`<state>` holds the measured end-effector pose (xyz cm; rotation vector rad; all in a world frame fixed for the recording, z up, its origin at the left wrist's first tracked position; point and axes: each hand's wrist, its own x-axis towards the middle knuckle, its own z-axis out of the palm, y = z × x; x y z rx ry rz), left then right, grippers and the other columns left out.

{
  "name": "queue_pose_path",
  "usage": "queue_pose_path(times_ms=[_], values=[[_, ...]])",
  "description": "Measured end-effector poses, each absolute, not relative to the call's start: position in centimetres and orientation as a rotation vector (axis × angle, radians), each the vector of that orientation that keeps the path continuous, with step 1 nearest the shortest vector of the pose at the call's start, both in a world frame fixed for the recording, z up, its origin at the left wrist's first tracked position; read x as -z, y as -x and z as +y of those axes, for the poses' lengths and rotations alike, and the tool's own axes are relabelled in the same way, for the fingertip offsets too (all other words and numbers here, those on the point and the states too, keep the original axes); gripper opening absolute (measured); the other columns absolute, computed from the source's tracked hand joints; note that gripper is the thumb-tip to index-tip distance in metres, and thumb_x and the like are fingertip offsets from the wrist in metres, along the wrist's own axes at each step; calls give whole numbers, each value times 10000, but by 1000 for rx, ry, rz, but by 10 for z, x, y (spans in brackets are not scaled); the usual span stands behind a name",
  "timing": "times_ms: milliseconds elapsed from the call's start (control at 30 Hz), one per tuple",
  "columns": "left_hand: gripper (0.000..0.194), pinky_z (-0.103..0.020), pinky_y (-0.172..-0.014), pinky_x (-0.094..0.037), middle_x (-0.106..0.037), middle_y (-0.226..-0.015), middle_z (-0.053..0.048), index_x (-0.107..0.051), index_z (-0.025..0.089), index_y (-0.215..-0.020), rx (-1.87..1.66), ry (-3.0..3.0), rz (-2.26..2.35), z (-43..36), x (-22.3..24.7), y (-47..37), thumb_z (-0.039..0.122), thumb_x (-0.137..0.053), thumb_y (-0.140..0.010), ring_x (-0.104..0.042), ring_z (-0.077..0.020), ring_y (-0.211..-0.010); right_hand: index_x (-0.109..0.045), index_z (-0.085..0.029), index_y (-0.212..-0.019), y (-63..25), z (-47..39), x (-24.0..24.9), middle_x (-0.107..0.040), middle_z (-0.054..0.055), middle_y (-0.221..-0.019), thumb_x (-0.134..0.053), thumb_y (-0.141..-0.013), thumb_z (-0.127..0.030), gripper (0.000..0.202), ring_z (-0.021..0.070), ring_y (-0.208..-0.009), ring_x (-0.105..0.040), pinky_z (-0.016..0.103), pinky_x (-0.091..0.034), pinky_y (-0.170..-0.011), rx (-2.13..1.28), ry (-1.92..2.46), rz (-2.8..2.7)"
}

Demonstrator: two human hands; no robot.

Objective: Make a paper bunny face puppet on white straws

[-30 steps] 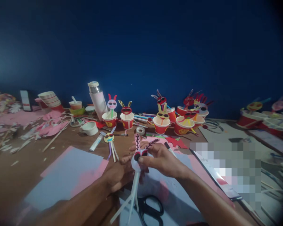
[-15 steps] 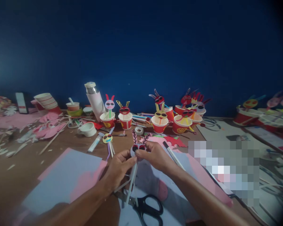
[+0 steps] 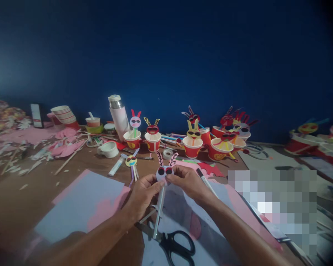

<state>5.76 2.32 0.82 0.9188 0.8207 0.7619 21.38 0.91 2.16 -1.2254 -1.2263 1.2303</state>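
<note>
Beyond the scissors (image 3: 170,244), your left hand (image 3: 143,194) and right hand (image 3: 191,183) pinch opposite edges of the paper face (image 3: 164,177) between them.

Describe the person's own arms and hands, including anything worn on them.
The left hand and right hand are ungloved, five-fingered human hands; no ring shows. The left forearm and right forearm show no sleeve, watch or bracelet.

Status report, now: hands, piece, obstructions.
Left hand and right hand pinching paper figure, ears up. White strips hanging below. Possible obstacle: black-handled scissors under hands.
</note>
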Motion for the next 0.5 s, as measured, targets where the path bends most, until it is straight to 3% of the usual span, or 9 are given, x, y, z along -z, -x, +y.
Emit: queue_pose_path(times_ms=[233,500], values=[[266,-227,-589,-463,-651,-790,-26,-621,158,-945,-797,-968,708,24,-3,-58,215,-695,-696,-591,-108,-604,-566,-176,-682,-210,9,-15,-540,-33,-614,-621,-675,-315,149,108,-563,-454,238,-338,-548,-1161,1252,-1136],[296,-256,-647,-475,-641,-787,-40,-628,146,-993,-802,-962,696,25,-4,-56,223,-681,-712,-578,-109,-621,-563,-175,-705,-208,9,-14,-545,-30,-629,-638,-653,-315,168,112,-577,-461,237,-340,-554,-1157,1253,-1115]])
